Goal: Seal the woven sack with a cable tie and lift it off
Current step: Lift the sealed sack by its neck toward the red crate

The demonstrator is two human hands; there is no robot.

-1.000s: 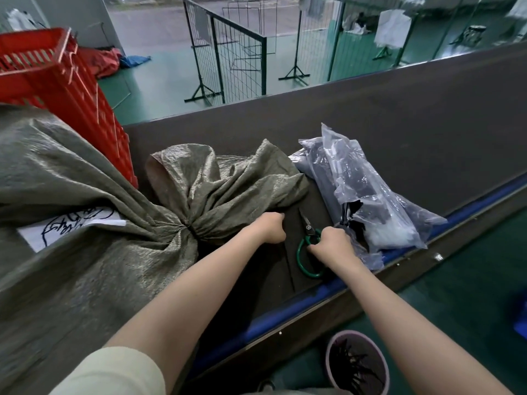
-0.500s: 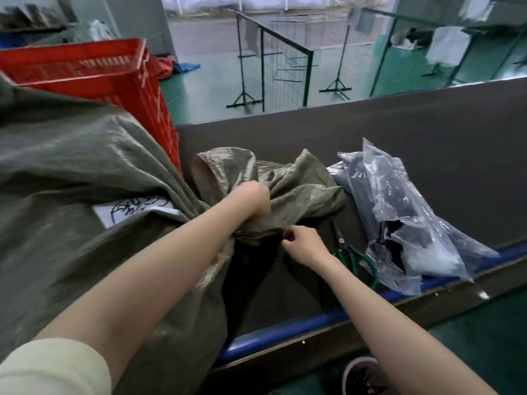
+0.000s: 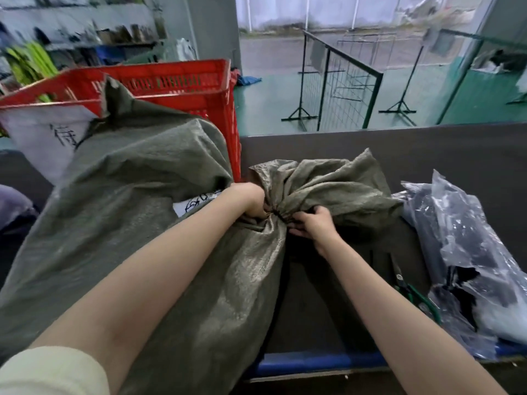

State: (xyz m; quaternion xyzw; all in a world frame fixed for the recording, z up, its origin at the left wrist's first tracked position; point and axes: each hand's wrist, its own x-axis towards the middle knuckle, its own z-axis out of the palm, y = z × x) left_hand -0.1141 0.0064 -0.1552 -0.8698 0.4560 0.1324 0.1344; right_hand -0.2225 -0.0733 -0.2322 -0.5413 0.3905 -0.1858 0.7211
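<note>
A big olive-green woven sack (image 3: 137, 218) lies across the left of the dark table, its mouth bunched into a neck with loose fabric (image 3: 322, 183) fanning out to the right. A thin dark band, probably the cable tie (image 3: 281, 215), circles the neck. My left hand (image 3: 251, 199) is clenched on the neck from the left. From the right, my right hand (image 3: 312, 223) grips the same neck, fingers curled into the folds. A white label with black writing (image 3: 196, 203) peeks out beside my left wrist.
Green-handled scissors (image 3: 410, 289) lie on the table (image 3: 427, 149) at the right, next to clear plastic bags (image 3: 467, 252) of dark items. A red crate (image 3: 176, 84) stands behind the sack. Black mesh barriers (image 3: 342, 81) stand on the green floor beyond.
My right hand let go of the scissors and moved left onto the sack's neck. My left hand shifted up to grip the neck. The view has tilted up and left.
</note>
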